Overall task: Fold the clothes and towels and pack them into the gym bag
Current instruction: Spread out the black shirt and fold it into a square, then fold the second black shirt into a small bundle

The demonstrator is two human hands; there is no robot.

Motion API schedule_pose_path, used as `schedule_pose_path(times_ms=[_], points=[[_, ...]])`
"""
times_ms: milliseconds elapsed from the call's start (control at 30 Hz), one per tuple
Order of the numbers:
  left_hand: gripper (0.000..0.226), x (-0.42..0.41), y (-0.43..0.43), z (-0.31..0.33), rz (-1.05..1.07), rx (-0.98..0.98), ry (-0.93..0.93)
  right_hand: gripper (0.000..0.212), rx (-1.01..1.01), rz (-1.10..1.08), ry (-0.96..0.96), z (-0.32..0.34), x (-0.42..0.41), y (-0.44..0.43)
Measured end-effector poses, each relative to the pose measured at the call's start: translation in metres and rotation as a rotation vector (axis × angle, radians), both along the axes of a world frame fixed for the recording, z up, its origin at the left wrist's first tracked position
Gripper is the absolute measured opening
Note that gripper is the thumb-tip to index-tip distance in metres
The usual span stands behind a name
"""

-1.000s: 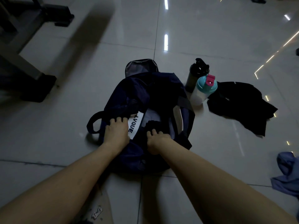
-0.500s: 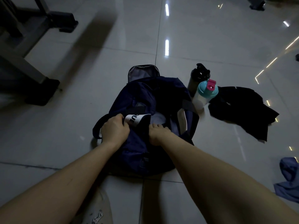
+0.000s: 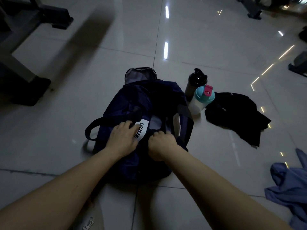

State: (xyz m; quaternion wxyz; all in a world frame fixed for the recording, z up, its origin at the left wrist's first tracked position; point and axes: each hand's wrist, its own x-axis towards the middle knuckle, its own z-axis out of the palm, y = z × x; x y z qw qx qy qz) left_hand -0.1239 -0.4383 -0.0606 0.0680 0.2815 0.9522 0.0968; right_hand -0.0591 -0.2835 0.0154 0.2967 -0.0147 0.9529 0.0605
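So gym bag [image 3: 119, 107] = soft n floppy, grab the rim. R hand [image 3: 162, 145] grip pinches rim fabric, L hand [image 3: 122, 138] presses flat.

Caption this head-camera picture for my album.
Left hand presses, right hand grips the open gym bag; black garment and blue garment lie outside.

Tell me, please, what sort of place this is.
Probably a gym: a grey metal equipment frame with black feet stands on glossy pale floor tiles, and a black shaker bottle and a teal-lidded white bottle stand beside the navy fabric gym bag.
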Motion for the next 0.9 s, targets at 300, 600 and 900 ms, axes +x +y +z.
schedule_pose_path(times_ms=[300, 600, 900], points=[[0.144, 0.005, 0.002, 0.001, -0.060, -0.181, -0.483, 0.085, -0.037, -0.198, 0.260, -0.013, 0.079, 0.056], [0.148, 0.021, 0.014, 0.024, -0.053, -0.364, -0.338, 0.074, -0.103, -0.139, 0.285, -0.023, 0.096, 0.069], [0.033, 0.066, 0.124, 0.158, -0.244, -0.104, -0.058, 0.036, -0.071, -0.197, 0.483, 0.071, 0.167, 0.134]])
